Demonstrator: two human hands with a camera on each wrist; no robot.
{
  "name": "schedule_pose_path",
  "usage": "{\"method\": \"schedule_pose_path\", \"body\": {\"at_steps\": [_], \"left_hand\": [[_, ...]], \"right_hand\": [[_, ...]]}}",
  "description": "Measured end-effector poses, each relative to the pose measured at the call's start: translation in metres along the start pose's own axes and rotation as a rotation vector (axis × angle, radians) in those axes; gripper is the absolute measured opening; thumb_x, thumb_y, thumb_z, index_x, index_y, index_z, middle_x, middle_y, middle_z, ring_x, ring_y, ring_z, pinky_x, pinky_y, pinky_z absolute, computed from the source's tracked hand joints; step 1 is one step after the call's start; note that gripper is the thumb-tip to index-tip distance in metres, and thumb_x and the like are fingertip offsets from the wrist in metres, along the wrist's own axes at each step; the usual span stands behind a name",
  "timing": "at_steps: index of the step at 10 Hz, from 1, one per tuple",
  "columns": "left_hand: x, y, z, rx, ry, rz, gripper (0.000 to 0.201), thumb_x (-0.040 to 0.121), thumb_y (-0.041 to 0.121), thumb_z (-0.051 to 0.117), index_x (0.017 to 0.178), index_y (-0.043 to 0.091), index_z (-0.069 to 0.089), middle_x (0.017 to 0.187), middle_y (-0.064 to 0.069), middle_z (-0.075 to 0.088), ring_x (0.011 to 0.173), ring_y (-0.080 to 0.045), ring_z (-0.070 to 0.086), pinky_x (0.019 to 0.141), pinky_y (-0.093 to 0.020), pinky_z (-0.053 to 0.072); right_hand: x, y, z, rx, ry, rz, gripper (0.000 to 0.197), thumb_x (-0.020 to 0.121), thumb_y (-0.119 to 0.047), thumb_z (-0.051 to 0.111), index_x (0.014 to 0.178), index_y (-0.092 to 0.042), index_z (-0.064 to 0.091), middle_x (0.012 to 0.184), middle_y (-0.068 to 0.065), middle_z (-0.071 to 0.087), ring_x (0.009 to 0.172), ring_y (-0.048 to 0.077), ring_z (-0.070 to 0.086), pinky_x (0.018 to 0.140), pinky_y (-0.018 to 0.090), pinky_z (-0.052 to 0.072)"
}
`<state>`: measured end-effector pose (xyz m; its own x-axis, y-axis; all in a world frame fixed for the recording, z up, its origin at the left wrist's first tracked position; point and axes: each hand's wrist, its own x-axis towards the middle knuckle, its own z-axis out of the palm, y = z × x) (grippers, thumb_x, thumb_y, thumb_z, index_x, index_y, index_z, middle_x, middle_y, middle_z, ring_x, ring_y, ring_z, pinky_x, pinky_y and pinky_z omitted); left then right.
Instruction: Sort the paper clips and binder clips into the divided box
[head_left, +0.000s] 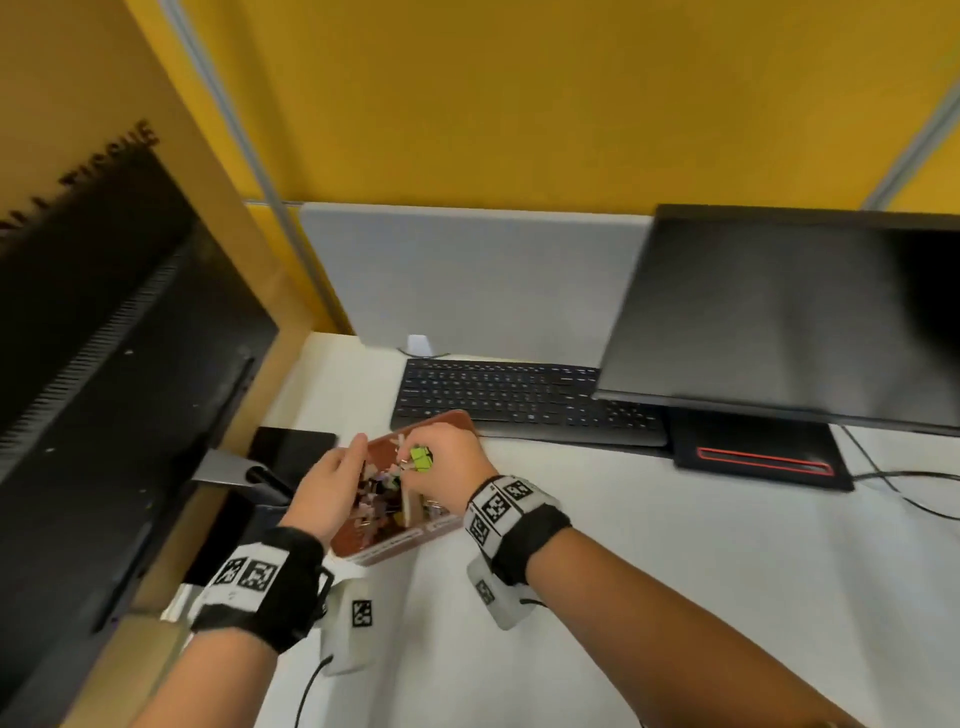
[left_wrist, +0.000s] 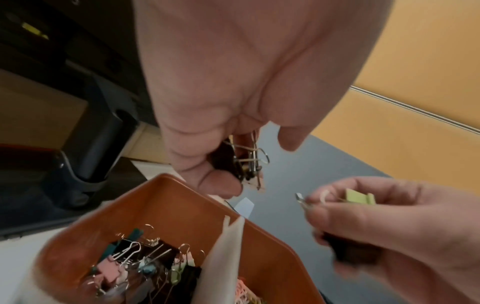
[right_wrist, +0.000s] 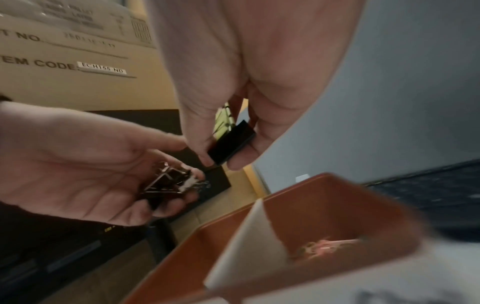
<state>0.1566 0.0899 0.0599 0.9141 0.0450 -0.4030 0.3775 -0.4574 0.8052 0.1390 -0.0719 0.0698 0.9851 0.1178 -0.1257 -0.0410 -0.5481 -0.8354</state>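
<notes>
A brown divided box (head_left: 382, 545) stands on the white desk, split by a white divider (left_wrist: 226, 257). One compartment holds several binder clips (left_wrist: 145, 265); the other holds pinkish paper clips (right_wrist: 327, 246). My left hand (head_left: 353, 467) hovers over the box's left side, its curled fingers cupping a bunch of black binder clips (left_wrist: 246, 162). My right hand (head_left: 415, 467) is just above the box, pinching a green binder clip (head_left: 421, 460) together with a black binder clip (right_wrist: 231, 142). The two hands are close together but apart.
A black keyboard (head_left: 519, 400) lies right behind the box. A dark monitor (head_left: 779, 312) on a red-trimmed stand is at the right, and cables trail beside it. Another monitor's back (head_left: 104, 364) and a cardboard box (head_left: 78, 78) crowd the left. Bare white desk (head_left: 675, 545) lies at the front right.
</notes>
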Motion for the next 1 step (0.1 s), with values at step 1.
{"method": "schedule_pose_path", "body": {"at_steps": [1], "left_hand": [[0.0102,0.0067,-0.0109,-0.325,-0.143,-0.195,0.055,0.086,0.067,0.031,0.11,0.022,0.053,0.097,-0.001,0.061,0.104,-0.028,0.058,0.096,-0.05,0.045]], "right_hand": [[0.0302,-0.0222,0.0366,-0.005,0.011,0.072,0.022,0.08,-0.016,0.066,0.101,-0.014,0.065,0.109,0.009,0.065,0.101,0.024,0.059,0.09,0.035,0.048]]}}
